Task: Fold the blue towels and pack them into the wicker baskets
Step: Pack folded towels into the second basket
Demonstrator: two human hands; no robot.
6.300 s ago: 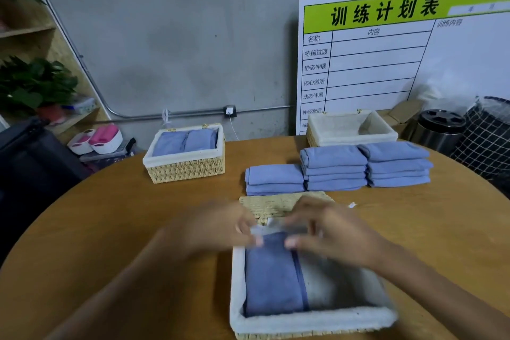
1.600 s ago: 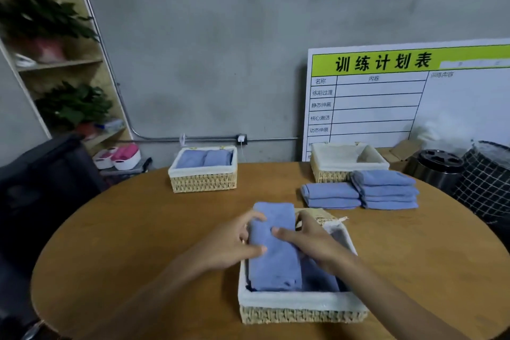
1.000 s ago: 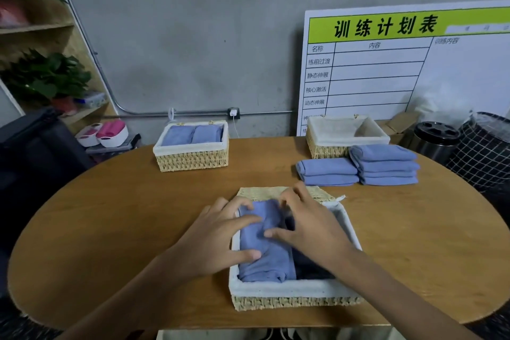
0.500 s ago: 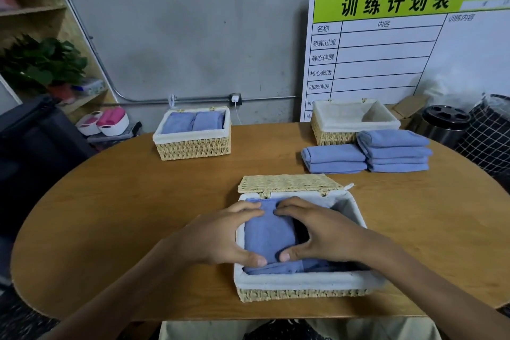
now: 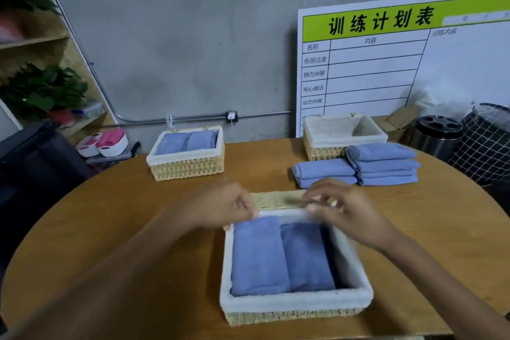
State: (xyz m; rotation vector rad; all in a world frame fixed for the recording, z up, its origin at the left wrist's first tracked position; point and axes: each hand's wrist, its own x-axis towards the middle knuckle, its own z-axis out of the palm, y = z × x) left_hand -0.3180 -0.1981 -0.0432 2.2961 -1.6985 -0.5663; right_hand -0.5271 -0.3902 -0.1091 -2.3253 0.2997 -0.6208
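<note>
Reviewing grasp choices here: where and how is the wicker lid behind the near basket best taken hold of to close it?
Judging from its pose, the wicker lid lies flat beyond the near basket, seemingly hinged at the back rim. Its far free edge is the likely part to grip, one of the hands near each corner, coming from above and behind and swinging it toward the person over the two packed towels.

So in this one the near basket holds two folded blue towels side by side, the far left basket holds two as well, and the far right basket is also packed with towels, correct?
Not quite. The head view shows the far right basket holding no towels, only its white liner. The near basket and the far left basket hold two folded towels each, as you said.
</note>
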